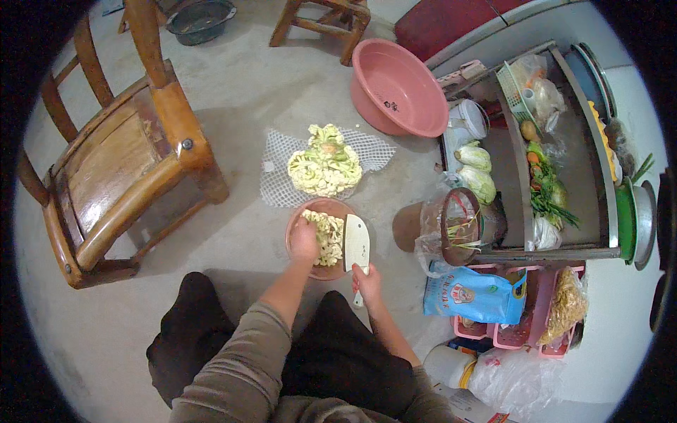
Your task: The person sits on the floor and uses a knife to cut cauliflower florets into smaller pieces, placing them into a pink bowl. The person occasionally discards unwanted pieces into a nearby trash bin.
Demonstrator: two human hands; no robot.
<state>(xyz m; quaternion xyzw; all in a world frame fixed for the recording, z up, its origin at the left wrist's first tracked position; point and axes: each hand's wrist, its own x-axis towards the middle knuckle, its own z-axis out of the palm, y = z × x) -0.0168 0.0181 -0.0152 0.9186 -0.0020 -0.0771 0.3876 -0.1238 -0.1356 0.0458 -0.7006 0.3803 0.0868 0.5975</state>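
Note:
A red-brown plastic bowl (290, 232) on the concrete floor before me holds cut cauliflower florets (329, 246). My left hand (305, 240) is at the bowl's left side, against the florets. Its fingertips are hidden, so whether it grips a piece cannot be seen. In my right hand (367, 283) is the pale handle of a kitchen knife. The broad blade of this knife (357, 240) lies over the bowl's right rim, its edge facing the florets. Beyond the bowl, larger cauliflower pieces (325, 172) rest on white foam netting (277, 180).
A wooden chair (111, 169) stands at left. Ahead right is a large pink basin (399, 90). On the right are a brown bin (461, 232) with a plastic bag, a vegetable rack (574, 206) and a blue bag (470, 296) on pink baskets (510, 333). A wooden stool (322, 26) stands farther ahead.

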